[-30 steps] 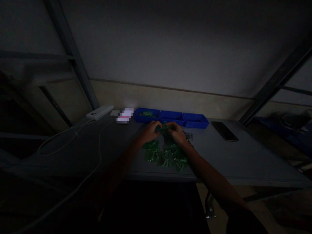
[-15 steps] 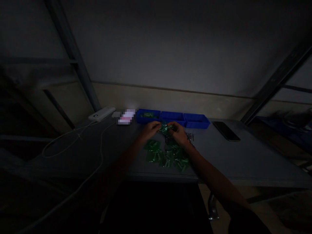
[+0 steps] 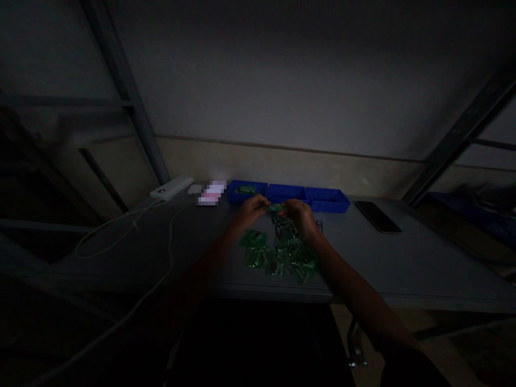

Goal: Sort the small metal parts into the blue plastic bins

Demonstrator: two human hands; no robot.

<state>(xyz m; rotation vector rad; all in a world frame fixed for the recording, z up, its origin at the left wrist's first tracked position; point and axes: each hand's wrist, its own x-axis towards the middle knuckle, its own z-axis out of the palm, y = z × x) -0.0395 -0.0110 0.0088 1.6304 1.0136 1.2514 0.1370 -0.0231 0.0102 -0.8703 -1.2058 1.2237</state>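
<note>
A small green plastic bag [image 3: 276, 207] is pinched between my left hand [image 3: 252, 210] and my right hand [image 3: 300, 216], just in front of the blue bins. Below my hands, several green bags [image 3: 258, 257] with small pale parts inside lie spread on the grey table [image 3: 201, 263]. Dark metal pieces [image 3: 282, 223] form a pile beside and partly under my right hand. The left blue bin [image 3: 245, 192] holds some green bags. The middle blue bin [image 3: 288, 193] is partly hidden by my right hand.
The right blue bin [image 3: 328, 200] stands in the row against the wall. A dark phone [image 3: 378, 216] lies to its right. At the back left are a white power bank [image 3: 172, 188] with a cable [image 3: 170, 247] and a blurred lit object [image 3: 212, 192].
The green bag between my hands now looks flatter and narrower, and my right hand has risen slightly. The whole view has shifted a little.
</note>
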